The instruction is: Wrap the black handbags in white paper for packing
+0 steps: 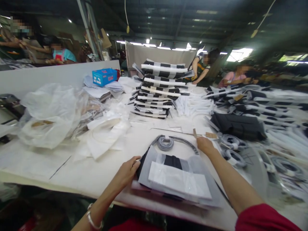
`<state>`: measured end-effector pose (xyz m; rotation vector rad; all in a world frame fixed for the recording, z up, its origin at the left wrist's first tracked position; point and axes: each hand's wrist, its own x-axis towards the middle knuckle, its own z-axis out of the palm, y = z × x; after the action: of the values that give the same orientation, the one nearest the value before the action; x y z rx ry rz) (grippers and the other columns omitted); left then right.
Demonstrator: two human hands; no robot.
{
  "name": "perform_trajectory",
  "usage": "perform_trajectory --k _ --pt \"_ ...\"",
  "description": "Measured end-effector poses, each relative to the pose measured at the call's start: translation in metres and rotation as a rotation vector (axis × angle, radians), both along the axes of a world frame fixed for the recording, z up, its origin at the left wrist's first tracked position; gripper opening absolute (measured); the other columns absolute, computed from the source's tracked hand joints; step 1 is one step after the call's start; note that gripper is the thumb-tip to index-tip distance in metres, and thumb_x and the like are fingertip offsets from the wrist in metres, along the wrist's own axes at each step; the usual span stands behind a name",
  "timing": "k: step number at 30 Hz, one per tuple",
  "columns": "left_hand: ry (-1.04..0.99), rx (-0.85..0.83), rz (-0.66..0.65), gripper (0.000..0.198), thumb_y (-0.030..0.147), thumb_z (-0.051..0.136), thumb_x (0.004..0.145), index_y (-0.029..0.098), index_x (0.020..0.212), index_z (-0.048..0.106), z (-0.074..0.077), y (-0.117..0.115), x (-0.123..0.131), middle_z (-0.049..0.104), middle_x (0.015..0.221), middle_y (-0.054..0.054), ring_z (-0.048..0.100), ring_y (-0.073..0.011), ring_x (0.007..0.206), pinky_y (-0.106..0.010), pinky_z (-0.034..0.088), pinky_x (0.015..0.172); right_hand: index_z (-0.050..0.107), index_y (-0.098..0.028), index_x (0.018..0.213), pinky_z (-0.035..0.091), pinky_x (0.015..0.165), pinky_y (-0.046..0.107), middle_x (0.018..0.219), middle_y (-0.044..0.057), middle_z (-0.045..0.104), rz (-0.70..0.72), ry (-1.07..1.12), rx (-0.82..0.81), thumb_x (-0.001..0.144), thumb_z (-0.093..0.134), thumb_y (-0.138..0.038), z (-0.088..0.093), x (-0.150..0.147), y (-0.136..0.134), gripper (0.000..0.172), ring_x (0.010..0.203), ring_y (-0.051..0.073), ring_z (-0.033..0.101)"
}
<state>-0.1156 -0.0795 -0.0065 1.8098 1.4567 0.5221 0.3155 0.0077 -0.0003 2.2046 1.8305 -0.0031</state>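
Note:
A flat black, grey and white bag (178, 179) in clear film lies on the white table (79, 173) in front of me. My left hand (127, 171) pinches its left edge, fingers closed on it. My right hand (204, 144) reaches past the bag's far right corner, fingers curled on a small brown tag (194, 132). A coiled grey strap (165, 142) rests just beyond the bag, between my hands.
A tall stack of black-and-white striped bags (160, 89) stands at the table's middle back. Crumpled clear plastic bags (50, 112) lie at the left, a blue box (104, 76) behind them. More strap coils (232, 141) and a black bag (238, 125) lie right. Other people work at the far side.

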Motion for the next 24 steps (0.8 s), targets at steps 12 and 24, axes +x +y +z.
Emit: perform_trajectory --k 12,24 --pt "-0.045 -0.119 -0.064 0.054 0.064 0.039 0.085 0.025 0.104 0.071 -0.002 0.042 -0.004 0.073 0.113 -0.002 0.064 -0.0262 0.112 -0.035 0.048 0.102 0.07 -0.01 0.113 0.049 0.082 0.033 0.094 0.021 0.073 -0.058 0.176 0.058 0.078 0.06 -0.018 -0.002 0.014 0.008 0.037 0.096 0.027 0.069" --pt "-0.23 -0.437 0.065 0.06 0.071 0.055 0.076 0.023 0.11 0.069 -0.026 0.062 -0.021 0.074 0.105 -0.005 0.069 -0.0279 0.096 -0.035 0.057 0.079 0.072 -0.014 0.096 0.045 0.085 0.032 0.102 0.014 0.071 -0.127 0.296 0.404 0.09 0.038 -0.029 -0.008 0.064 0.007 0.038 0.098 0.025 0.063"
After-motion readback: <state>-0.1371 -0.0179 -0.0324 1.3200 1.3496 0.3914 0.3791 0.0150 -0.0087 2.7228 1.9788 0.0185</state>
